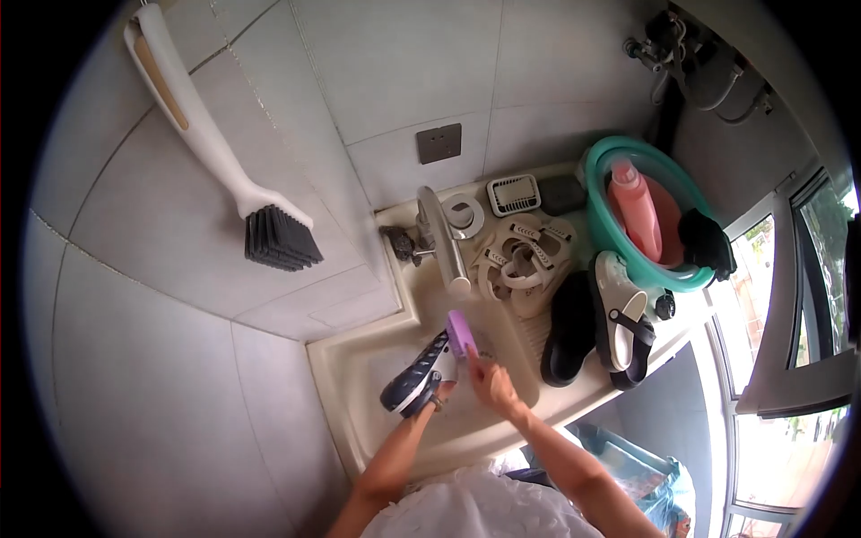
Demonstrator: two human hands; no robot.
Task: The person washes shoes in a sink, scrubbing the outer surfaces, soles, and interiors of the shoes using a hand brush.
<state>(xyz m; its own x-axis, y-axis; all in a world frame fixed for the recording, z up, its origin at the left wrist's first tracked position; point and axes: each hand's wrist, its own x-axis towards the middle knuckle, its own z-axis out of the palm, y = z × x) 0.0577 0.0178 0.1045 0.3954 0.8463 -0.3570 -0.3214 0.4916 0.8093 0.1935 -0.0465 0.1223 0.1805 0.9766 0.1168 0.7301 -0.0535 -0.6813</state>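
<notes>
Right hand (pixel 493 383): grip clamped on purple brush (pixel 461 333), at far end of shoe (pixel 414 377), over sink (pixel 334 381). Left hand (pixel 444 392) at shoe; grip state indeterminable. Off-centre brush pressure could twist shoe loose.

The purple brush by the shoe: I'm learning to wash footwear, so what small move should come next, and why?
Probably a short stroke of the purple brush down the shoe toward its lower end. The right hand grips the brush at the shoe's upper end, and the left hand, partly hidden, supports the shoe over the sink.
</notes>
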